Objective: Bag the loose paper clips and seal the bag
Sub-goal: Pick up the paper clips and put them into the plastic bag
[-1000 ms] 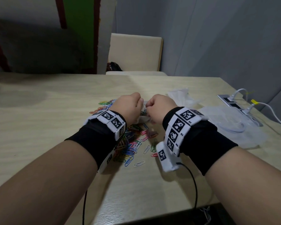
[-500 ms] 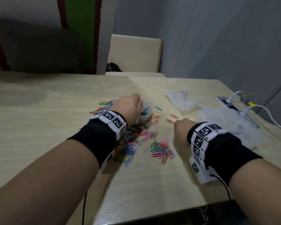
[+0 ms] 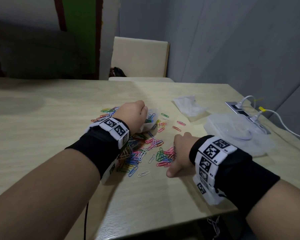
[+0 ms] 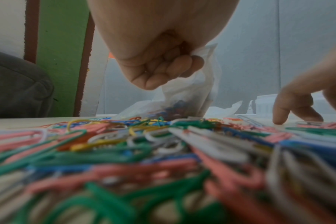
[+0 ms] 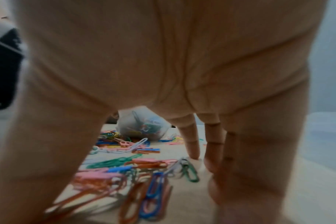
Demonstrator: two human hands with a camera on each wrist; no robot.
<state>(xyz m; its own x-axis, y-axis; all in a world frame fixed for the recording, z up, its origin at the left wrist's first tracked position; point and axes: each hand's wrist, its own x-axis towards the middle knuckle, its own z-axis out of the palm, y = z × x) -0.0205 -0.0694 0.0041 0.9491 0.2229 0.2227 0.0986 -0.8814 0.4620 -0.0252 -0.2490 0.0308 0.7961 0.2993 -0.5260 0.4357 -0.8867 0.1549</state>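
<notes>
The surface [image 3: 42, 129] is a pale wooden table top that stands against a grey wall. Behind its far edge there is a cream chair back [image 3: 140, 58], and left of the chair a green panel [image 3: 80, 32] with dark red borders.

The small clear bag [image 3: 150, 121] stands near the middle of the surface. The left hand [image 3: 132, 116] holds it upright; in the left wrist view its fingers [image 4: 163, 71] are curled tightly around the gathered top of the bag. Some coloured clips are already inside, at the bottom of the bag.

The loose paper clips [image 3: 142, 151] lie in a wide scatter around the bag, most of them on its near side and under the left wrist, a few to the right of it. The right hand [image 3: 179, 153] is on the near right side of the bag. Its fingers [image 5: 192, 144] are spread and point down, with the tips on the surface among the clips; they grasp nothing.

Far right of the bag there is a clear plastic container [image 3: 232, 125], and a crumpled clear wrapper [image 3: 189, 108] lies behind it. At the right edge, a socket strip [image 3: 241, 110] carries white cables [image 3: 284, 125].
</notes>
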